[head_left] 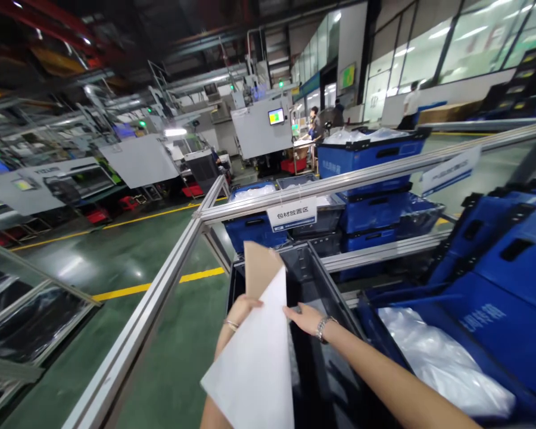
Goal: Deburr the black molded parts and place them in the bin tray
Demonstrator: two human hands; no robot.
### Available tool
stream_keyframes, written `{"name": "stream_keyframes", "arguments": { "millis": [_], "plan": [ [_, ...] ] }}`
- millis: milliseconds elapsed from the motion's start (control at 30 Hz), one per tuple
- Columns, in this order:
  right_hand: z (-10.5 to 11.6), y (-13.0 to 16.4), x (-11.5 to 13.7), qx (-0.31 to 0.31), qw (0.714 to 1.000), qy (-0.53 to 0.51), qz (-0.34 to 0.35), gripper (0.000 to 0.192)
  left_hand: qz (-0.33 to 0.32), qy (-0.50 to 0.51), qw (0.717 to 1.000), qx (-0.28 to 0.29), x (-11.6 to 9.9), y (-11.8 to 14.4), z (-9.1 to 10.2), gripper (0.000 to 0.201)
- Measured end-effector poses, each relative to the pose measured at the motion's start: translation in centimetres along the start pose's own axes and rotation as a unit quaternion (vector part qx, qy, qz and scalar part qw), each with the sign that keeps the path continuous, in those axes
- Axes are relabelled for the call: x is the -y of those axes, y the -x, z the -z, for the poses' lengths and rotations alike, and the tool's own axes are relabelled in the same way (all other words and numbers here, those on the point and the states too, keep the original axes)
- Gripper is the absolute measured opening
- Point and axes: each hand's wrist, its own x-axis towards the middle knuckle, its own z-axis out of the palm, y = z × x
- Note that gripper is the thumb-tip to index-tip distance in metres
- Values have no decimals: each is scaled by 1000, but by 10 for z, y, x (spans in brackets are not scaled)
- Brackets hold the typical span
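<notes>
A large white sheet (259,357) is tilted over a black bin (321,280) in front of me. Behind its upper part stands a piece of brown cardboard (259,268). At the left edge of both, my left hand (243,310), with a bracelet at the wrist, is closed around them; part of its fingers is hidden. My right hand (308,319), wearing a metal watch, pinches the white sheet's right edge, its thumb tip at the border.
A metal frame rail (330,190) bearing a white label sign (292,214) crosses beyond the bin. Blue crates (370,161) are stacked behind it. At right, another blue crate (455,298) holds clear plastic bags (442,357). Machines and people are farther back.
</notes>
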Motion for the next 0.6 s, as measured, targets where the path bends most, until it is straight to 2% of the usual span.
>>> {"name": "stream_keyframes", "arguments": {
  "millis": [100, 167, 200, 267, 333, 367, 400, 467, 533, 600],
  "plan": [
    [31, 33, 20, -24, 992, -121, 39, 37, -62, 92, 993, 30, -54, 22, 5, 41],
    [69, 62, 8, -86, 981, -166, 42, 36, -153, 203, 965, 68, -93, 39, -10, 55],
    [92, 77, -8, -131, 975, -175, 26, 37, -204, 226, 949, 84, -111, 47, -20, 58],
    [138, 106, -54, -242, 955, -164, -44, 40, -272, 215, 931, 116, -142, 59, -40, 62],
    [172, 127, -114, -343, 922, -116, -136, 41, -301, 198, 929, 88, -164, 63, -57, 60],
    [180, 134, -146, -348, 916, -91, -180, 37, -308, 197, 929, 53, -172, 62, -63, 57],
    [180, 137, -175, -327, 916, -65, -223, 29, -312, 197, 929, 14, -180, 60, -69, 53],
    [160, 137, -225, -236, 934, -33, -264, 14, -316, 190, 928, -46, -195, 54, -84, 43],
    [119, 129, -255, -128, 953, -27, -275, 8, -326, 186, 924, -75, -212, 45, -105, 37],
    [72, 112, -268, -49, 958, -36, -280, 7, -340, 195, 915, -93, -230, 33, -135, 32]
  ]
}}
